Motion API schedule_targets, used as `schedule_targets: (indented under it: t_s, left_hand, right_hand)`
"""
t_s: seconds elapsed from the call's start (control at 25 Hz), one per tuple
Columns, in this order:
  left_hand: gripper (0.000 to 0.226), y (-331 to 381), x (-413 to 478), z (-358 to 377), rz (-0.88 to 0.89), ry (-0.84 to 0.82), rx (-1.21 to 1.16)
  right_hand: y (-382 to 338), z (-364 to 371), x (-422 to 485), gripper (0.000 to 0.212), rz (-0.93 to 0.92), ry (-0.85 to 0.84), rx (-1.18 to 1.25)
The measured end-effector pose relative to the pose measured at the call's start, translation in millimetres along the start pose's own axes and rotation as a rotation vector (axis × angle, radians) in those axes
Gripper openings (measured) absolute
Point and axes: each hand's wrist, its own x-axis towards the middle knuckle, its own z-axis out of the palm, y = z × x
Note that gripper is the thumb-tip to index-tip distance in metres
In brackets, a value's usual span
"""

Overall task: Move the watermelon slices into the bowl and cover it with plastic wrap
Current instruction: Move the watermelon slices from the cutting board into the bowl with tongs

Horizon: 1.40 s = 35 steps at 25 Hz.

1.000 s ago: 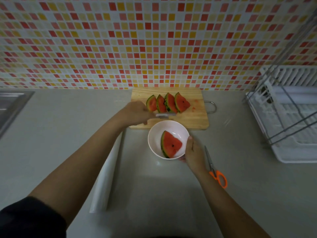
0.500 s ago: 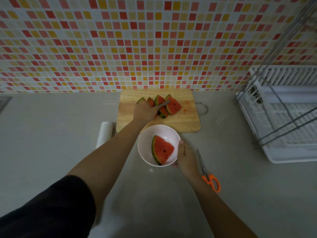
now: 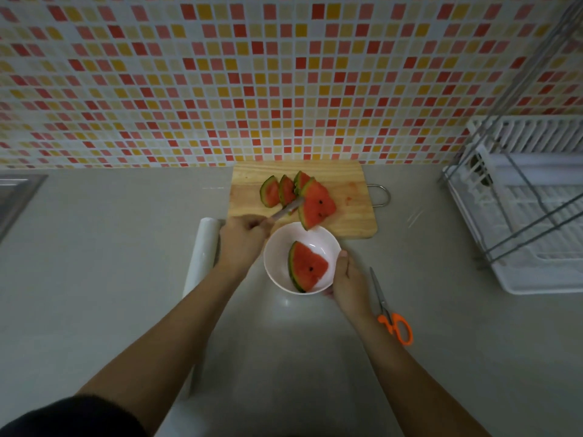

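Sink [image 3: 17, 197]: steel, at the far left edge of the tabletop [image 3: 94, 263].
Plastic wrap roll [image 3: 203, 250]: white, lying on the tabletop just left of my left forearm.
Left grip [image 3: 244, 239]: clenched round the handle of a grey utensil [image 3: 288, 210], which points up and to the right.
Board slices [image 3: 277, 190]: three watermelon wedges leaning together on the wooden cutting board [image 3: 350, 216].
Raised slice [image 3: 315, 207]: watermelon, at the utensil's tip, over the board's near edge and the far rim of the bowl [image 3: 274, 263].
Bowl: white, on the tabletop just in front of the board.
Bowl slice [image 3: 307, 268]: one wedge lying inside.
Right grip [image 3: 348, 277]: grasping the bowl's right rim, thumb on top.
Scissors [image 3: 389, 307]: orange-handled, flat, just right of my right wrist.
Dish rack [image 3: 533, 222]: white, at the far right.
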Motion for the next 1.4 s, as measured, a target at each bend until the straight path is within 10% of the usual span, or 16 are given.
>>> schedule_targets:
  t_s: [0.56, 0.72, 1.0, 1.4]
  left_hand:
    - [0.032, -11.2, -86.2, 1.7, 0.225, -0.020, 0.656]
    - [0.035, 8.2, -56.0, -10.5, 0.276, 0.077, 0.469]
    - [0.036, 21.5, 35.5, 30.0, -0.224, -0.146, 0.097]
    - [0.029, 14.4, 28.6, 21.8, -0.149, -0.082, -0.022]
  right_hand:
    - [0.8, -1.2, 1.8, 0.044, -0.011, -0.068, -0.029]
    - [2.1, -1.2, 1.6, 0.037, -0.016, -0.063, -0.008]
    - [1.3, -0.8, 5.0, 0.037, 0.043, -0.038, 0.016]
    - [1.9, -0.5, 5.0, 0.037, 0.014, -0.015, -0.021]
